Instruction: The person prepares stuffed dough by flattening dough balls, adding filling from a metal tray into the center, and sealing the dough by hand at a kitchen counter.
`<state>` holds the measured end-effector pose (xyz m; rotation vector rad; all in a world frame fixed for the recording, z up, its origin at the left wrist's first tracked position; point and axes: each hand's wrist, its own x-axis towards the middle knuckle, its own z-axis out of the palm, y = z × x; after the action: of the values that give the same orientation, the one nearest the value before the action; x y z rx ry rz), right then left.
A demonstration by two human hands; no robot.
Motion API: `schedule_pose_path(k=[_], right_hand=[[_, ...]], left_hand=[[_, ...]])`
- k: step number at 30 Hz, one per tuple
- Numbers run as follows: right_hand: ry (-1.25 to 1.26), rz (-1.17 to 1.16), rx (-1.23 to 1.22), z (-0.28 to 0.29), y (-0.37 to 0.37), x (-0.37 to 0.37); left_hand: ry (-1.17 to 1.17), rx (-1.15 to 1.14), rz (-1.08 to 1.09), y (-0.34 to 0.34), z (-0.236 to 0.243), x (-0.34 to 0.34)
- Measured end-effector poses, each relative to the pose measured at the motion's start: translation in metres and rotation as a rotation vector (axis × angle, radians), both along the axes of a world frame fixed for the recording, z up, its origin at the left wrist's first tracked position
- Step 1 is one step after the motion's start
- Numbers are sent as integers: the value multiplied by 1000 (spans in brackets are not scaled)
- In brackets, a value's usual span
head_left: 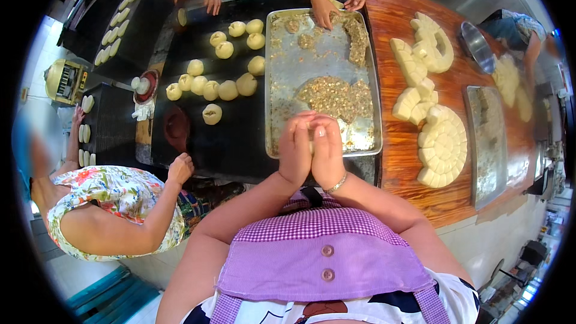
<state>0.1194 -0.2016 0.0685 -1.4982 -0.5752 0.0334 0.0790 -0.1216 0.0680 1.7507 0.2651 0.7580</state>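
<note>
Both my hands are closed together over the near edge of a metal tray (323, 54). My left hand (294, 151) and my right hand (328, 153) curl around a pale piece of dough (311, 136), mostly hidden between the palms and fingers. Just beyond my fingertips, a brown, chunky, nutty-looking filling (336, 94) lies in a mound on the tray. A strip of the same filling (358, 42) runs along the tray's far right side, with small lumps near it. Left of the tray, several round filled dough balls (228, 90) sit on a black work surface (234, 144).
Across the tray, a co-worker's hand (324, 11) touches the filling. Cut dough pieces (443, 147) lie on the wooden table (396, 174) at right, near a second tray (489, 144) and a metal bowl (477, 47). A person at left reaches near a brown ladle-like bowl (176, 127).
</note>
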Motion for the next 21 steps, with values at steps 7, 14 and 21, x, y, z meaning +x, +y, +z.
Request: schedule_pose_path(k=[7, 14, 21], right_hand=[[211, 309, 66, 9, -17, 25], [592, 283, 33, 3, -20, 17], [532, 447, -10, 32, -33, 21]], left_hand=[[13, -649, -99, 1, 18, 2], [78, 189, -306, 31, 14, 8], [219, 20, -545, 43, 15, -5]])
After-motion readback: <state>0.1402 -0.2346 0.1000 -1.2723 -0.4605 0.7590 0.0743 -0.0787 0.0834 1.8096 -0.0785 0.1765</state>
